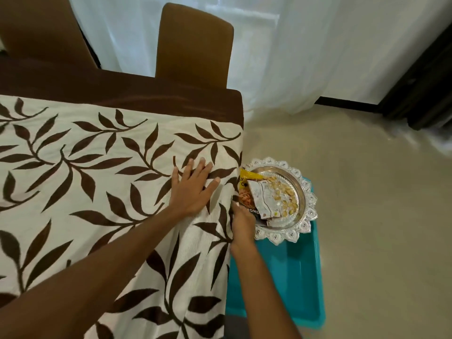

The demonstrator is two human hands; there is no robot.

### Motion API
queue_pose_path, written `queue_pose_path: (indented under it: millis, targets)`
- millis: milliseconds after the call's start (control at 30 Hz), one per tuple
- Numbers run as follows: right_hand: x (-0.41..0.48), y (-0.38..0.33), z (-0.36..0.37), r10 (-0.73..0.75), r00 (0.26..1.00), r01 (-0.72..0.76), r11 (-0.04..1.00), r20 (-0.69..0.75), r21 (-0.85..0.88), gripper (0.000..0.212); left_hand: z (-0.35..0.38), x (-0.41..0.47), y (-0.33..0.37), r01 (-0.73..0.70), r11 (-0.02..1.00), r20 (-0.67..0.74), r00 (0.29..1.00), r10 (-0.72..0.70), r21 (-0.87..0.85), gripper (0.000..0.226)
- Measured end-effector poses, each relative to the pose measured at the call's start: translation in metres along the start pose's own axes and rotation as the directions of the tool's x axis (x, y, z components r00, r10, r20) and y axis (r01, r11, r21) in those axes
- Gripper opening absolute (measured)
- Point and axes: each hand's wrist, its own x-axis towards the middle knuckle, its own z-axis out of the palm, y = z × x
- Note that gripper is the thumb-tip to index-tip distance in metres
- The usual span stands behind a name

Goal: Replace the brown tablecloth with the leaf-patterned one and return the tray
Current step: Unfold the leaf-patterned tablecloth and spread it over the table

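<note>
The leaf-patterned tablecloth [97, 167] was spread over the brown tablecloth [146, 94]; it was pressed flat by the left hand [193, 189], fingers straight and splayed; the right hand [242, 223] was held against its hanging edge, grip not discernible; the silver tray [307, 192] was set on a teal container [293, 277] just beside.

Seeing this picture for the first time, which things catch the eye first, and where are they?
A cream tablecloth with brown leaves fills the left of the view, with a plain brown tablecloth showing beyond its far edge. The left hand presses flat on the leaf cloth near its right edge; the right hand is at its hanging side. Right of the cloths, a round silver tray of snack packets rests on a teal plastic container.
</note>
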Motion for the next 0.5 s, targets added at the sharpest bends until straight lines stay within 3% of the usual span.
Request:
queue_pose_path:
  millis: [100, 200, 233, 300, 333, 433, 500]
  targets:
    - [-0.022, -0.016, -0.012, -0.28, 0.943, 0.281, 0.96, -0.178, -0.019, 0.017, -0.007, 0.003, 0.003, 0.054, 0.996, 0.053, 0.997, -0.05, -0.075, 0.076]
    - [-0.049, -0.045, -0.018, -0.614, 0.746, 0.591, 0.789, -0.256, -0.168, 0.014, -0.02, 0.006, 0.003, 0.072, 0.969, 0.088, 0.995, -0.052, -0.237, 0.06]
    - [-0.058, -0.051, -0.018, -0.695, 0.687, 0.658, 0.719, -0.21, -0.226, 0.013, -0.029, 0.001, 0.004, 0.099, 0.904, 0.091, 0.994, -0.067, -0.415, 0.052]
    - [-0.072, -0.055, -0.007, -0.764, 0.645, 0.728, 0.603, 0.027, -0.326, 0.022, -0.045, -0.009, 0.007, 0.131, 0.629, 0.062, 0.99, -0.13, -0.766, 0.036]
    - [-0.078, -0.051, 0.003, -0.73, 0.652, 0.739, 0.551, 0.206, -0.388, 0.03, -0.052, -0.013, 0.007, 0.123, 0.53, 0.034, 0.984, -0.174, -0.839, 0.031]
    - [-0.093, -0.025, 0.032, -0.349, 0.58, 0.815, 0.265, 0.736, -0.516, 0.035, -0.067, -0.025, 0.003, 0.102, 0.507, -0.06, 0.954, -0.293, -0.856, 0.03]
    - [-0.096, -0.001, 0.04, -0.207, 0.508, 0.861, 0.108, 0.836, -0.497, 0.033, -0.068, -0.027, -0.003, 0.138, 0.56, -0.066, 0.942, -0.329, -0.817, 0.033]
